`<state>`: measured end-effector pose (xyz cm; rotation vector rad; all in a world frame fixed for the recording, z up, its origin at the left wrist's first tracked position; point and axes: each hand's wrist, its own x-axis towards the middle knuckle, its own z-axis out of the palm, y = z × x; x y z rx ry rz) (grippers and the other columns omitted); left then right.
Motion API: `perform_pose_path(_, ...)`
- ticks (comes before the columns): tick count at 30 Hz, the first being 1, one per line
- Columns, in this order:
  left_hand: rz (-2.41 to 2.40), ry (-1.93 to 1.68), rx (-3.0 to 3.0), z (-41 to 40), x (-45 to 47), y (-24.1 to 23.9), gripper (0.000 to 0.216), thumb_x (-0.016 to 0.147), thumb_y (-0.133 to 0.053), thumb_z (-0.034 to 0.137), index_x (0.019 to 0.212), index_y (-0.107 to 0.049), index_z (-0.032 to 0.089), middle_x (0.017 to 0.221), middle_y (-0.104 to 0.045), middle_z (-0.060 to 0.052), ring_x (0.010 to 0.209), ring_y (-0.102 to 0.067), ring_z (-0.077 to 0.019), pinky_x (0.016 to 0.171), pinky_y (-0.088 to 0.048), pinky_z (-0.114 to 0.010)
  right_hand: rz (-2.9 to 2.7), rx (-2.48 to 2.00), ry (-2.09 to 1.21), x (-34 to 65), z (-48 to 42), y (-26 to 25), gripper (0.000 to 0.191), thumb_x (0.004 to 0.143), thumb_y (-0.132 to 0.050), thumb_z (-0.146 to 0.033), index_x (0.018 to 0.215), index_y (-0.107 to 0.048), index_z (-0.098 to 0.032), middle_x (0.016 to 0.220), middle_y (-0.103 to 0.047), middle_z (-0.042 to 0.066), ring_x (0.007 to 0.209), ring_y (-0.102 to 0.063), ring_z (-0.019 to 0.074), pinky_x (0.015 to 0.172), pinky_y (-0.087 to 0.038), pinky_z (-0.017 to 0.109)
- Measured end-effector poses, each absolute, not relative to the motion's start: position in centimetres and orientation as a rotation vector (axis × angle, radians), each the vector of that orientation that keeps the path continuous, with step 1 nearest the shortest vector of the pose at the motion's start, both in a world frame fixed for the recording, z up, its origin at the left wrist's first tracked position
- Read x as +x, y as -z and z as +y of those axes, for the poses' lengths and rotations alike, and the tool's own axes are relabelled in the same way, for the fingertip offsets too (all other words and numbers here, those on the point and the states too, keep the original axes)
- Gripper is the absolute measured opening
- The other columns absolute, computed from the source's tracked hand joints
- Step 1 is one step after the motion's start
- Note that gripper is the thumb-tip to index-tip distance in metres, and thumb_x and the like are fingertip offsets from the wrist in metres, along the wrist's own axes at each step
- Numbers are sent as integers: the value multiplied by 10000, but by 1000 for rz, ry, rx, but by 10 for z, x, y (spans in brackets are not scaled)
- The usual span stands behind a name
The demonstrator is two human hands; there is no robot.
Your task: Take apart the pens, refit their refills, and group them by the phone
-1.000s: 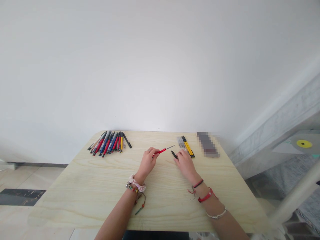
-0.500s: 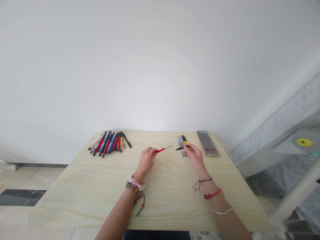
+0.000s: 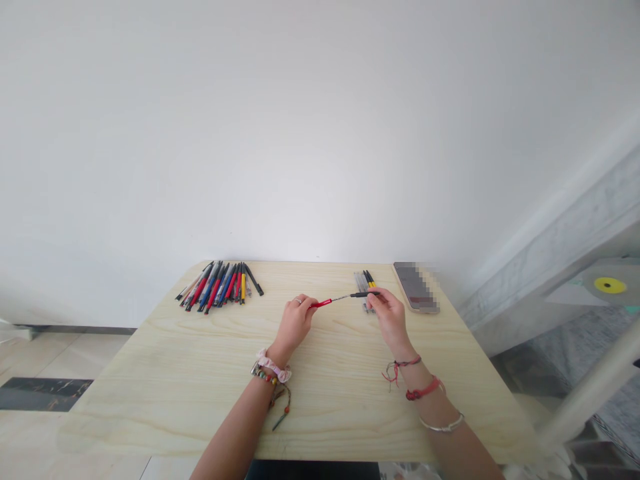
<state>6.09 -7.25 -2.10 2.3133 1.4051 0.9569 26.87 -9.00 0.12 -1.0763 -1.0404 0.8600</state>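
While the L-hand grip (image 3: 295, 321) pinches a red pen half (image 3: 321, 303) and the R-hand grip (image 3: 391, 317) a black piece (image 3: 361, 294), their ends touch. Light, stiff, slick plastic; the thin refill prob. bends, so hold near the joint.

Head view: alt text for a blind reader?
The left hand grips a red pen barrel, the right hand a black piece at its tip, above a pale wooden table. A row of pens lies far left; more pens and a phone far right.

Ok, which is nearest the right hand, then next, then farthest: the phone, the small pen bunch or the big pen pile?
1. Small pen bunch, at the fingers of the right hand.
2. Phone, just to the right, apart from the hand.
3. Big pen pile, far across on the left.
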Motion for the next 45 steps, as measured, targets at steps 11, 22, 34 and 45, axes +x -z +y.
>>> perform_pose_path(11,1377,-992,2345,-73,61,23,160,801,-420,189,846,-574,178,799,-576,-44,736,-514,-142,664,-397,-267,-1047,-1050,-848,267,-91,-1,210,622,-627,-300,782,-594,-168,517,-506,-32,489,-460,89,484,-392,239)
perform_pose_path(22,1359,-1013,2356,-73,61,22,165,802,-417,185,843,-577,177,795,-573,-45,721,-514,-135,658,-400,-263,-1046,-1043,-878,270,-91,-2,192,620,-631,-291,766,-600,-170,527,-509,-28,494,-461,90,488,-395,242)
perform_pose_path(34,1352,-992,2362,-73,61,22,167,804,-420,191,858,-578,185,795,-573,-45,739,-520,-139,677,-400,-272,-1061,-1041,-893,272,-91,-4,167,623,-629,-281,744,-595,-171,506,-504,-35,491,-461,90,496,-399,243)
perform_pose_path(45,1361,-978,2370,-73,61,22,166,805,-416,192,848,-576,184,796,-573,-46,755,-515,-144,688,-399,-277,-1105,-1045,-891,274,-93,-7,149,628,-623,-271,740,-605,-174,510,-511,-30,487,-467,92,499,-409,245)
